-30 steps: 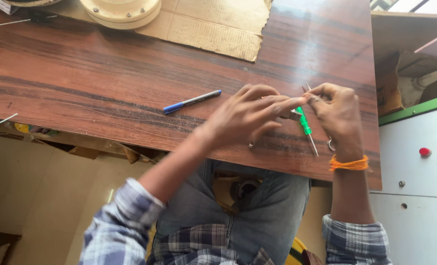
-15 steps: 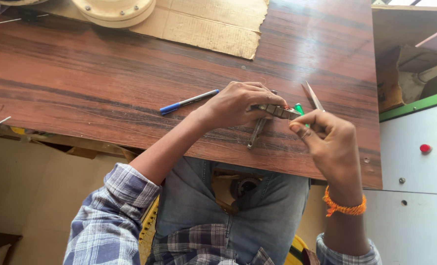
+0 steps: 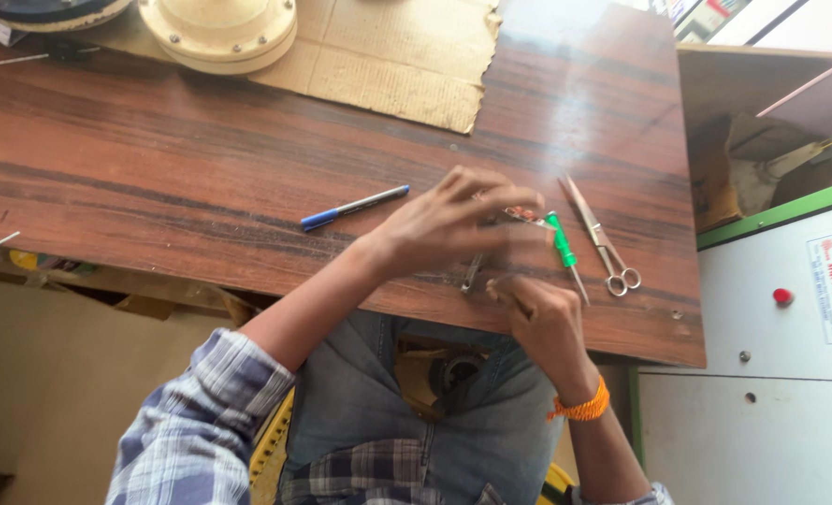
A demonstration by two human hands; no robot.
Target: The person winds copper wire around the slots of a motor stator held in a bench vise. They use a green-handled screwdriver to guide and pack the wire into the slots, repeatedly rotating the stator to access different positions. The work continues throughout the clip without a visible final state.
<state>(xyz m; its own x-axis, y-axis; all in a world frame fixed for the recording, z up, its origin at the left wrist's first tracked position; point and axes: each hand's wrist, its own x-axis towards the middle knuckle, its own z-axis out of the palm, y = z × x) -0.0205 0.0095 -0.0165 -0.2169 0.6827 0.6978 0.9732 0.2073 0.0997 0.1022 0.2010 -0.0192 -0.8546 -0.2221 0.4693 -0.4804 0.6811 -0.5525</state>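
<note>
Hovering near the bench's [image 3: 154, 187] front edge, the left hand [image 3: 453, 224] spreads wide over small metal parts [image 3: 519, 215]; the right hand [image 3: 542, 323] curls narrow beside a green screwdriver [image 3: 563, 248]

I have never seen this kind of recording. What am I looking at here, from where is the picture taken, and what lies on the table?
The picture comes from a camera worn on a person's head, looking down at their own two bare hands; there is no machine. The person sits at a brown wooden table. The left hand is spread over some small metal parts that I cannot identify. The right hand is near the table's edge, curled; what it holds is hidden. On the table lie a blue pen, a green-handled screwdriver and metal scissors. Farther back, a sheet of cardboard carries a round cream-coloured part.
</note>
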